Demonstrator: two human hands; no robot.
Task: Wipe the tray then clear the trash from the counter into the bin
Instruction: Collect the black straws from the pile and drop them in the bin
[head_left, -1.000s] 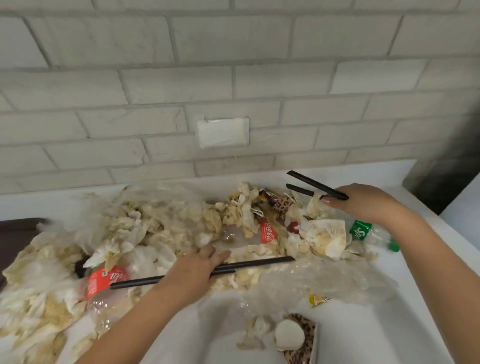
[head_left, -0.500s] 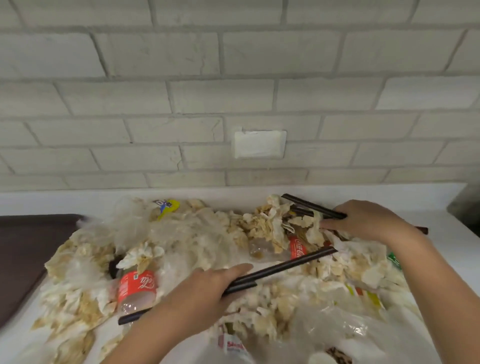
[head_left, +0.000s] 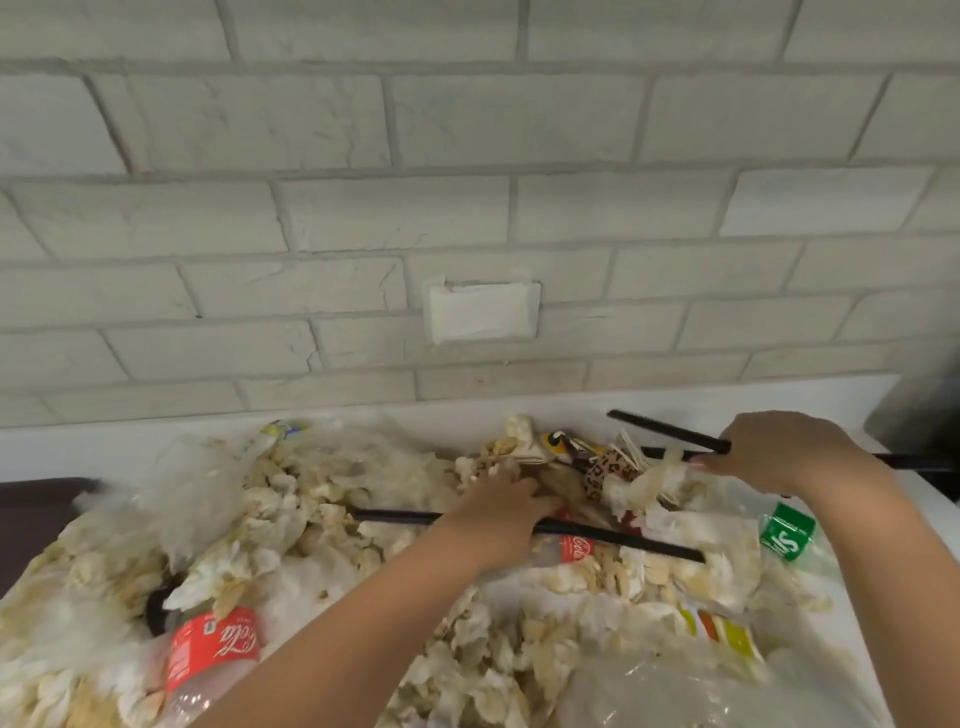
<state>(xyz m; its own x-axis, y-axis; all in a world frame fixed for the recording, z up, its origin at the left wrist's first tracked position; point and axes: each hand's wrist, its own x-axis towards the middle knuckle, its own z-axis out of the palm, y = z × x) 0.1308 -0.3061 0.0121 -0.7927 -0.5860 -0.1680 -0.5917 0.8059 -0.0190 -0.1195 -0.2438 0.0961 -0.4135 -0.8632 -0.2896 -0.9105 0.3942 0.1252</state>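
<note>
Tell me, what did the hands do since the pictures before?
The left hand reached farther into the trash pile, away from the person and toward the leopard-print wrapper. The long black stick under it swung from tilted to nearly level; whether the hand still grips it is unclear. The right hand stayed holding the black sticks at the back. The red-labelled bottle stayed put.

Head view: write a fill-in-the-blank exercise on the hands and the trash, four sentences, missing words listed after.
1. The right hand grips thin sticks; the Sprite bottle beside it has a ___ label.
2. The Coca-Cola bottle beside the left forearm has a ___ label.
3. The long stick under the left hand is ___ in colour.
4. The dark tray shows at the ___ edge of the view.

Missing words: green; red; black; left.
</note>
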